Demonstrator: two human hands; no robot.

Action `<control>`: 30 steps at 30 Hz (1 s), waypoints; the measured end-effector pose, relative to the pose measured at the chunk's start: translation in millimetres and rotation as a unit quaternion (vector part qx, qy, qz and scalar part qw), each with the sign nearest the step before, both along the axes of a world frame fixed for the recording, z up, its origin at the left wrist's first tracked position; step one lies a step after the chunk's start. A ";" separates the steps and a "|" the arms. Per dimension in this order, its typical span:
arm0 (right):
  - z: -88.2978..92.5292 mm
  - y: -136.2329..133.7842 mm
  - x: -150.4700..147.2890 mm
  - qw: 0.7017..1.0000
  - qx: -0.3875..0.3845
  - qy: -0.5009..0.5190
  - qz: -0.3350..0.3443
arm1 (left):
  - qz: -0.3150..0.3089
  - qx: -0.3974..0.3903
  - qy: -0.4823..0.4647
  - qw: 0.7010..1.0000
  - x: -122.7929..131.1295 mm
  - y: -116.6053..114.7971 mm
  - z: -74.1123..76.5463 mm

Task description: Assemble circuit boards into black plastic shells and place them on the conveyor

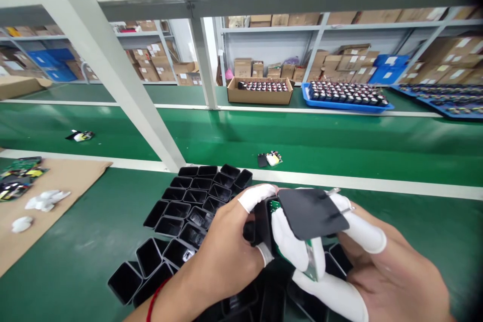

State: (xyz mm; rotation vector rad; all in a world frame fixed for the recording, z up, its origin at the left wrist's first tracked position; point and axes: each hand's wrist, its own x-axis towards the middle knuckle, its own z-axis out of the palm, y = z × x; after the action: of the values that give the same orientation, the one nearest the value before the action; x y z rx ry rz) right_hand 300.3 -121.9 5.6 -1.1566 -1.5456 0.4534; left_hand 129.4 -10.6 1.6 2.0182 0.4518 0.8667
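My left hand (226,241), with white finger cots on its tips, is closed around a black plastic case (263,226). In my right hand (388,261), also wearing white finger cots, is a green circuit board (312,259) with white padding (289,241) on it. A flat black end cover (311,211) with two metal pins sits at the board's upper end, under my right fingers. The board's left side lies at the mouth of the case; how far in it reaches is hidden. Below both hands stand several open black cases (188,211).
Another board with a black cover (269,159) lies on the green belt (324,153); a similar one (81,135) is further left. Cardboard (71,186) at left bears boards and white finger cots (47,200). A cardboard box (260,95) and blue tray (347,105) of parts stand behind.
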 end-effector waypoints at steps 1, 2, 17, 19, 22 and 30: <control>-0.7 0.1 0.2 1.000 0.000 -0.022 0.014 | 0.004 0.003 0.000 1.000 0.1 0.3 -0.7; -1.4 0.1 0.5 0.999 0.001 -0.043 0.023 | 0.002 0.002 0.000 1.000 0.4 0.6 -0.9; 1.5 0.0 -0.4 0.998 0.009 -0.068 0.013 | -0.045 -0.047 -0.009 0.998 2.3 0.1 1.0; 4.8 3.0 -2.4 0.999 0.011 -0.050 0.019 | -0.039 -0.046 -0.015 0.998 3.3 -0.1 0.2; 6.7 5.6 -3.6 0.999 0.008 -0.040 0.025 | -0.033 -0.043 -0.019 0.998 3.6 -0.5 -0.8; -3.1 2.1 0.3 0.999 -0.009 -0.019 0.029 | -0.035 -0.066 -0.014 0.997 1.5 -1.6 0.4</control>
State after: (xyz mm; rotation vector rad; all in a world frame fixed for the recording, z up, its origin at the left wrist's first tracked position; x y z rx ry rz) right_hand 300.6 -119.8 2.5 -1.1424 -1.6154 0.4881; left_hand 130.9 -12.2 2.0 1.8883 0.4088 0.8006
